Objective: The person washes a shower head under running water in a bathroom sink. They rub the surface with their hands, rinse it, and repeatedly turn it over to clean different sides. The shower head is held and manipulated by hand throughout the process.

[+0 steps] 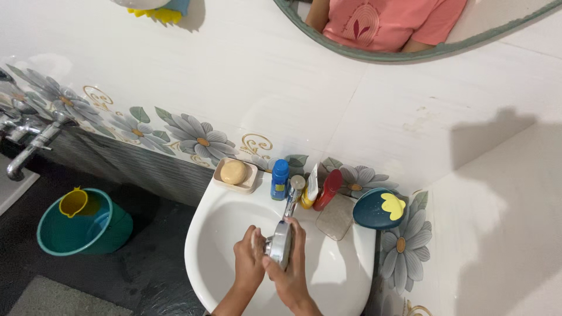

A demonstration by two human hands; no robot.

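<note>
Item: chrome basin tap point(283, 239) with a long lever, mounted at the back of the white ceramic washbasin point(211, 246) and reaching out over the bowl.

Right hand point(291, 266): laid over the tap's spout end, grip curled around the metal and pinching it between thumb and fingers.

Left hand point(248, 261): just beside the spout, fingers pressed together against the right hand; whether it holds anything cannot be told.

Step, as judged: hands at the tap head, either working it or rinsing under it; no water stream is visible. Next move would call for a firm turn or lift of the lever.

On the basin rim: beige soap dish with a tan oval soap point(233, 172), blue plastic bottle point(280, 179), red tube point(328, 189), dark teal holder with a yellow flower point(377, 209).

Floor, left: teal bucket point(82, 225) with a yellow mug hooked on its rim.
</note>
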